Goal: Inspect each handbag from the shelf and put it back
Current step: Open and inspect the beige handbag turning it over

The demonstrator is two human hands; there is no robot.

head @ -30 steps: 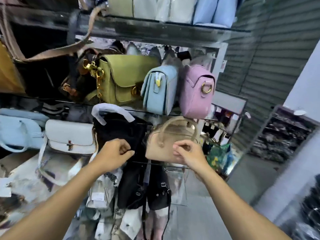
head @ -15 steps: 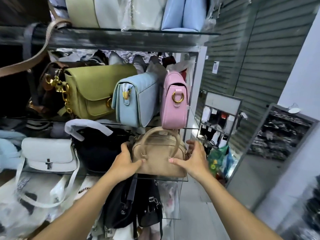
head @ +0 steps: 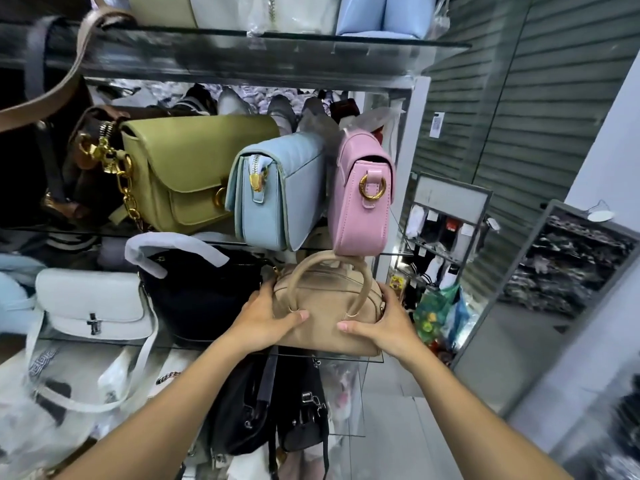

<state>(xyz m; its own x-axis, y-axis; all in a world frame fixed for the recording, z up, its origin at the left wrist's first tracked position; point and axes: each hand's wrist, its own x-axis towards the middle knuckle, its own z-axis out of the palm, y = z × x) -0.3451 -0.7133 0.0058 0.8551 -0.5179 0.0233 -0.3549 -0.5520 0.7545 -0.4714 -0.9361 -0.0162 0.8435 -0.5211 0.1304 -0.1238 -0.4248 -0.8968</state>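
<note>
A beige handbag (head: 322, 306) with two rounded top handles sits upright at the right end of a glass shelf (head: 311, 356), its base along the shelf's front edge and its zip facing up. Both hands are on it. The left hand (head: 263, 320) grips the bag's left end, thumb laid across the front panel and fingers curled behind. The right hand (head: 384, 323) grips the right end the same way, thumb pointing inward across the front. The two thumbs are near each other but apart. Just to the left of the handbag, touching or nearly touching it, stands a black bag (head: 201, 299) whose handle is wrapped in white foam, and farther left on the same shelf rests a white flap bag (head: 93, 303) with a small metal clasp. On the shelf above, an olive-green flap bag (head: 194, 168) with a gold chain (head: 121, 174), a light blue zip bag (head: 287, 195) and a pink bag (head: 356, 209) with a gold ring stand side by side; the pink one is directly over the beige handbag. Below the glass shelf are black bags (head: 249, 410) with straps and buckles. To the right is a rack of socks (head: 446, 230) before a grey roller shutter (head: 554, 98).
</note>
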